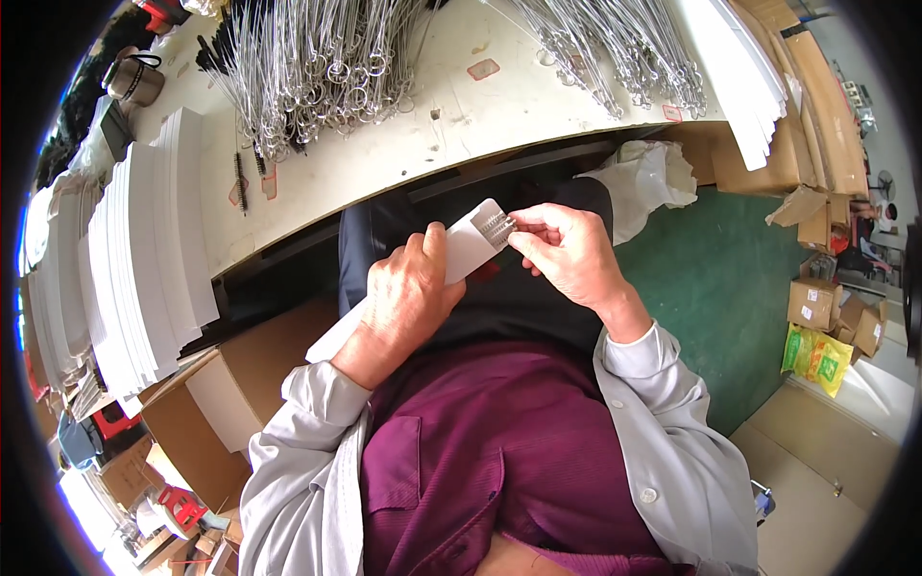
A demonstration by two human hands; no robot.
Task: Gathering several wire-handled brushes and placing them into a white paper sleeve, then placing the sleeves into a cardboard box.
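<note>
My left hand (408,288) is wrapped round a long, narrow white box (468,252), held slanting above my lap. Through an opening near its upper end show several thin wire brushes (495,228) lying side by side. My right hand (567,248) has its thumb and fingers pinched together at that end, on the metal tips of the brushes. The right fingertips partly cover what they grip. On the table beyond lies a big heap of wire brushes (327,82) with looped ends, and a second heap of looped wires (624,58) lies further right.
White flat boxes (144,259) stand stacked along the table's left side; more white card (735,77) lies at the right. One dark-bristled brush (241,182) lies near the table edge (317,216). Below left is an open carton (240,384). A white bag (643,182) hangs under the table.
</note>
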